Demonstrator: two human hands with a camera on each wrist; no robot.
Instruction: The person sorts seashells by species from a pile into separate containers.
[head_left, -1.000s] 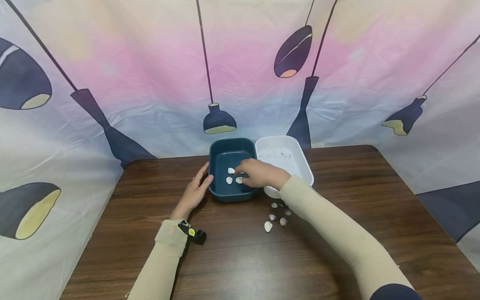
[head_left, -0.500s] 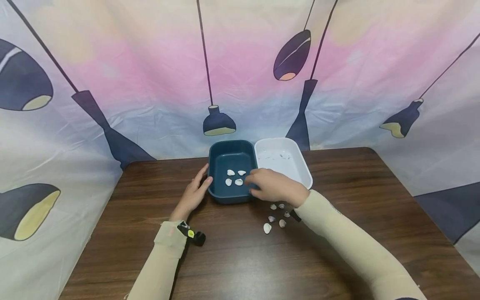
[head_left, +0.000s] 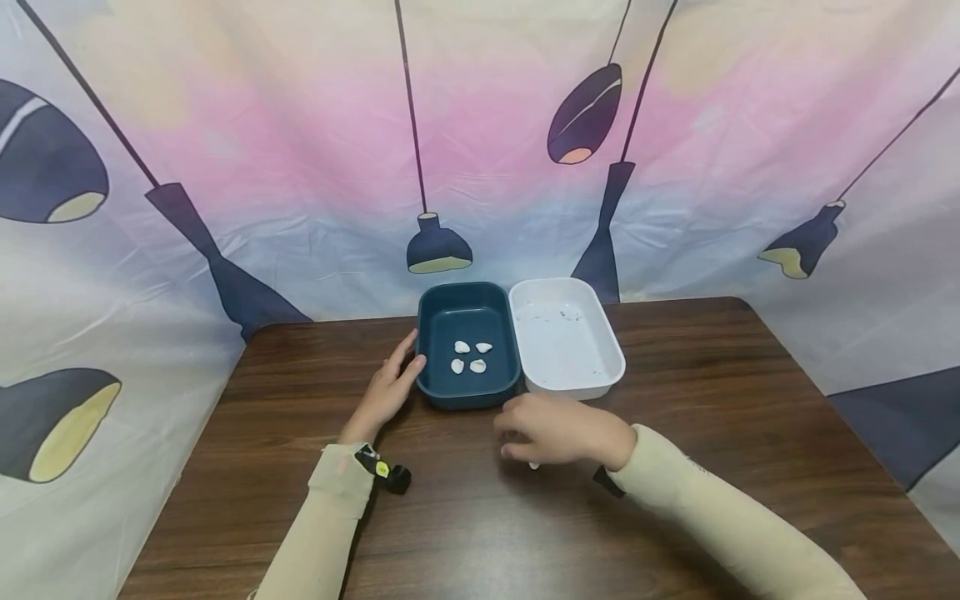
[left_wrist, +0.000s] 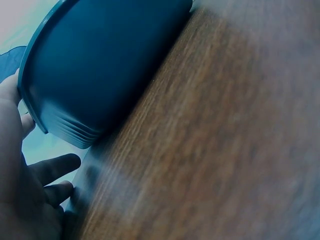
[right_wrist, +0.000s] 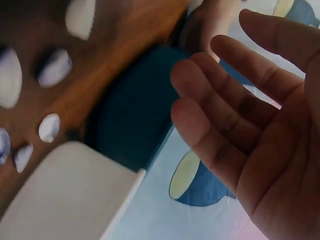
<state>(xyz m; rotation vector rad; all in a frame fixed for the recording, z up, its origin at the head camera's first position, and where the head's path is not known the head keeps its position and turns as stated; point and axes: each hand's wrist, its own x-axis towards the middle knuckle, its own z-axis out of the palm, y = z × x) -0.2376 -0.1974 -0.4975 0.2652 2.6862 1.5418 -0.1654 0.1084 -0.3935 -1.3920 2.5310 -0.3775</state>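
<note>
A dark teal bin (head_left: pixel 468 399) holds several white seashells (head_left: pixel 477 366), set in two short rows. At its left side rests my left hand (head_left: pixel 383 390), thumb and fingers extended along the rim; the left wrist view has the bin's outer wall (left_wrist: pixel 105 70) close to the fingers (left_wrist: pixel 57 167). My right hand (head_left: pixel 566 427) hovers over the table in front of the bins, above loose seashells. Seen from the right wrist, its fingers (right_wrist: pixel 220 125) are loosely bent with nothing between them. Several loose seashells (right_wrist: pixel 49 128) lie on the table there; in the head view the hand hides most of them.
A white bin (head_left: pixel 570 354) with dark specks on its floor stands against the teal one's right side. Both are near the back edge of the brown wooden table (head_left: pixel 450 517). A cloth printed with lamps (head_left: pixel 300 167) hangs behind.
My right hand has come out of the teal bin, moving toward me and over the loose seashells, leaving the seashells in the bin uncovered. My left hand has stayed at the bin's side.
</note>
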